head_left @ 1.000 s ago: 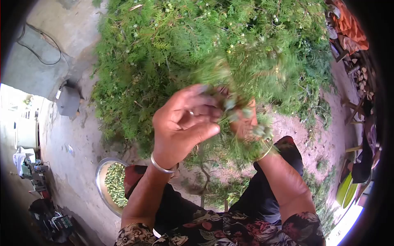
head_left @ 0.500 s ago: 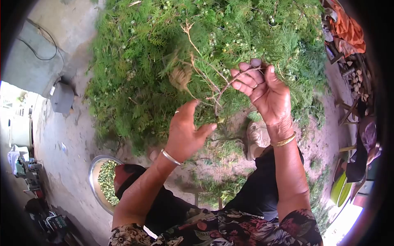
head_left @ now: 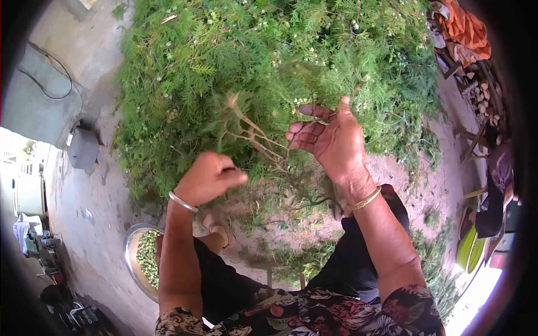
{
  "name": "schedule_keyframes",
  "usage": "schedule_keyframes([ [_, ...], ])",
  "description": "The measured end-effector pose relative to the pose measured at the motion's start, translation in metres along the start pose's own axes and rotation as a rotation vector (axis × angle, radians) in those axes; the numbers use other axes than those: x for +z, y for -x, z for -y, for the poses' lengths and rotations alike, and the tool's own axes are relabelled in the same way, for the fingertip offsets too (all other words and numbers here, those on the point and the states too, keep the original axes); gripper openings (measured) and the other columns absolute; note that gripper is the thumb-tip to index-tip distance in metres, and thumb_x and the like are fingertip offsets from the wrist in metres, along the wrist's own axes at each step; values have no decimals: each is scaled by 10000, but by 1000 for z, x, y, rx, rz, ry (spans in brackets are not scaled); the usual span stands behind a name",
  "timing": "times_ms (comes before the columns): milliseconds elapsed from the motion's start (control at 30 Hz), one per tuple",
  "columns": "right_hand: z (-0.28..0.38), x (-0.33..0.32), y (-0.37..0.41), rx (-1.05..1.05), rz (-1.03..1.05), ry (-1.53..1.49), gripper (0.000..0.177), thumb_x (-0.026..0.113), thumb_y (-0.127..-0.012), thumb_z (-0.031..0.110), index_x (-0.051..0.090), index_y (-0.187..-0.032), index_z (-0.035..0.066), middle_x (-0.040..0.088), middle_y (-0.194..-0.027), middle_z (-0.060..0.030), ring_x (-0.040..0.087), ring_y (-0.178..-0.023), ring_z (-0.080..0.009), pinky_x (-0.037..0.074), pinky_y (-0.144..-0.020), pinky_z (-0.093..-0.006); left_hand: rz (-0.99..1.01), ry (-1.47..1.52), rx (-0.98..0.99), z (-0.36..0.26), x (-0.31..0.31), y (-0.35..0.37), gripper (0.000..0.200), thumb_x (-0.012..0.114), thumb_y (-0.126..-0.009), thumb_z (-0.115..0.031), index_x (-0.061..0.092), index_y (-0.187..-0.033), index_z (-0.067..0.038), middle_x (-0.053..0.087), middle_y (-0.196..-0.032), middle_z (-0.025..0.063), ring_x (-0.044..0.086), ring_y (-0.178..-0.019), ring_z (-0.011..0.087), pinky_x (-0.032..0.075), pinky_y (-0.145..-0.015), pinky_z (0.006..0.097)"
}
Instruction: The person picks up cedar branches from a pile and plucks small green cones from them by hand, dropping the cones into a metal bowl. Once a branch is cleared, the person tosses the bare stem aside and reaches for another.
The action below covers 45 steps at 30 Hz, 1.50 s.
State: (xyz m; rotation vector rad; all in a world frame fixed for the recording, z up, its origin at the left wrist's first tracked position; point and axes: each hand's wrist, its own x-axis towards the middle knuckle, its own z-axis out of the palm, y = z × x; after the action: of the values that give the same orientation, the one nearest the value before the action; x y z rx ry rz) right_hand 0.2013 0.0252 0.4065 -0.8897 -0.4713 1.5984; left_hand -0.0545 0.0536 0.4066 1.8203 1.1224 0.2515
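Note:
A thin, forked conifer branch (head_left: 259, 138), its twigs brown and partly bare, is blurred by motion in front of me. My right hand (head_left: 337, 140), palm turned up, has one of its twigs between the fingers and thumb. To the left of the branch and apart from it is my left hand (head_left: 208, 178), its fingers curled in; whatever they may hold is hidden. Beyond both hands lies a big heap of green conifer branches (head_left: 185, 95) dotted with small pale cones. A metal basin (head_left: 130, 255) by my left leg contains many small green cones (head_left: 148, 259).
Loose green sprigs (head_left: 311, 257) lie on the ground between my feet. At the left stands a grey box-like object (head_left: 84, 150). On the right are an orange cloth (head_left: 466, 35), chopped wood (head_left: 486, 103) and a green rounded object (head_left: 471, 249).
My left hand has come away from the branch, moving left and toward me, and its fingers have curled. My right hand and the branch have shifted left and lower.

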Motion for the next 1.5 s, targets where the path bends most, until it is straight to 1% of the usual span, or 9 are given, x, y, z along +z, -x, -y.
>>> schedule_keyframes([
  [167, -11, 5, 2, -86, -122, 215, 254, 514, -913, 233, 615, -1020, 27, 652, -869, -89, 607, -811, -150, 494, -752, -322, -38, 88, 229, -19, 6, 6, 144, 645, -826, -62, 644, -929, 39, 646, -762, 66, 584, -638, 81, 461, -559, 213],
  [433, -38, 19, 13, -105, 19, 956, 214, 613, -868, 170, 642, -1028, 31, 671, -960, -94, 601, -887, -120, 479, -785, -305, -784, 446, 306, -30, 4, 13, 96, 602, -842, 13, 635, -920, 59, 634, -715, 71, 553, -546, 91, 441, -499, 207],
  [533, -99, -12, -7, -150, 159, 535, 237, 572, -881, 99, 603, -1100, 17, 646, -1039, -104, 632, -843, -182, 518, -740, -305, -960, 95, 471, -38, 3, 18, 145, 650, -808, 27, 647, -951, 44, 631, -732, 49, 528, -551, 58, 416, -497, 181],
  [833, -121, -10, 6, 138, 387, 881, 403, 526, -926, 250, 457, -1259, 34, 585, -1147, -130, 610, -949, -231, 532, -769, -320, -746, -79, 439, -11, 18, 14, 319, 788, -709, -147, 636, -909, 51, 653, -778, 108, 606, -652, 126, 493, -605, 256],
  [933, -130, -11, 11, 340, 319, -113, 438, 532, -923, 307, 450, -1252, 30, 562, -1187, -126, 598, -965, -238, 519, -773, -314, -785, -200, 493, -6, 25, 13, 306, 780, -712, -125, 618, -900, 55, 649, -769, 114, 621, -672, 143, 501, -618, 268],
  [1000, -126, 0, 15, 0, 439, 751, 358, 535, -929, 260, 491, -1206, 38, 569, -1175, -101, 586, -968, -240, 503, -787, -305, -751, -5, 187, -7, 27, 17, 290, 766, -723, -108, 600, -894, 58, 647, -767, 115, 626, -691, 144, 503, -630, 270],
  [1133, -145, 7, 17, 140, 351, 326, 292, 578, -910, 194, 535, -1153, 38, 589, -1136, -93, 584, -926, -208, 485, -789, -288, -671, 51, 180, -2, 20, 18, 252, 740, -742, -80, 590, -883, 65, 640, -756, 113, 615, -675, 139, 501, -624, 269],
  [1233, -131, 23, 22, 77, 368, 817, 246, 604, -885, 117, 573, -1102, 4, 624, -1055, -93, 575, -887, -170, 473, -775, -280, -670, 19, 172, 2, 17, 21, 167, 682, -795, -56, 591, -876, 59, 628, -724, 90, 591, -643, 119, 490, -595, 261],
  [1500, -128, 25, 30, -44, 446, 982, 234, 635, -874, 130, 614, -1074, 10, 670, -950, -58, 580, -851, -91, 494, -771, -287, -637, 1150, 148, 19, -46, 34, 141, 525, -894, -125, 608, -911, -12, 625, -785, 101, 569, -653, 158, 441, -502, 247],
])
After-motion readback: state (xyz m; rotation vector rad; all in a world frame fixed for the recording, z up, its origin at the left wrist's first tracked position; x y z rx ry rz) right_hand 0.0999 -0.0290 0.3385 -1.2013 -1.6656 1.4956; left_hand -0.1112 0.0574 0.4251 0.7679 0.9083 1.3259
